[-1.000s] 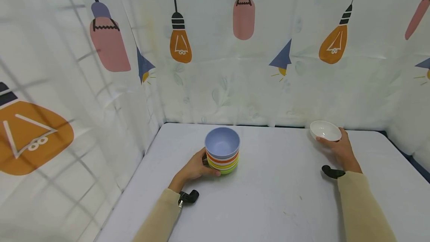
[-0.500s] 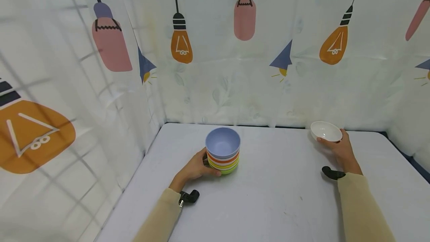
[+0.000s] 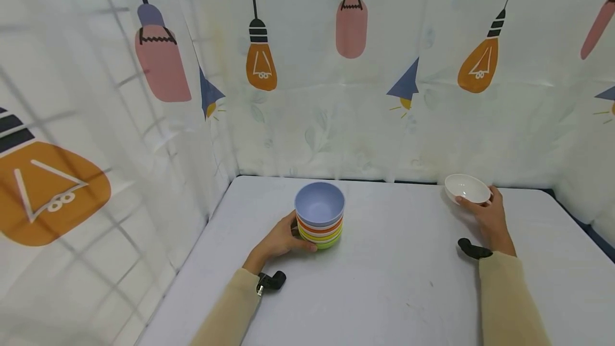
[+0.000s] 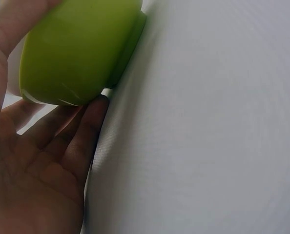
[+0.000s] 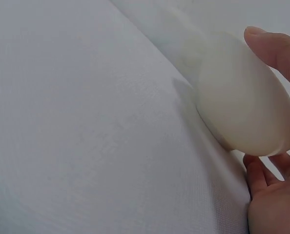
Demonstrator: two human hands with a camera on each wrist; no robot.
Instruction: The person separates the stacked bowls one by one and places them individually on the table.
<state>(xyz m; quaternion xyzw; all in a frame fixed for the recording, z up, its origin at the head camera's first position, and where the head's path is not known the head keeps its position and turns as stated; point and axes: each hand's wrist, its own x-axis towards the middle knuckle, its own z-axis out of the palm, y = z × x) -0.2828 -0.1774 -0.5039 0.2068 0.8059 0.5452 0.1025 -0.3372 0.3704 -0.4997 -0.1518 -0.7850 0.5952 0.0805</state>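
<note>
Round glossy white bowl (image 3: pixel 466 188): mouth up, just ahead and left of the right palm, between thumb and fingers; being round, no long axis; whether its base touches the table is hard to tell.
Right hand (image 3: pixel 490 219): grips that bowl, thumb at the near rim, fingers round its right side, arm stretched forward.
Left hand (image 3: pixel 277 240): well apart, holding the stack low, thumb on the near side.
Upright stack of round coloured bowls (image 3: pixel 320 219): just right of the left palm, pale blue on top, lime green lowest.
White tabletop (image 3: pixel 384 271): beneath both hands.
</note>
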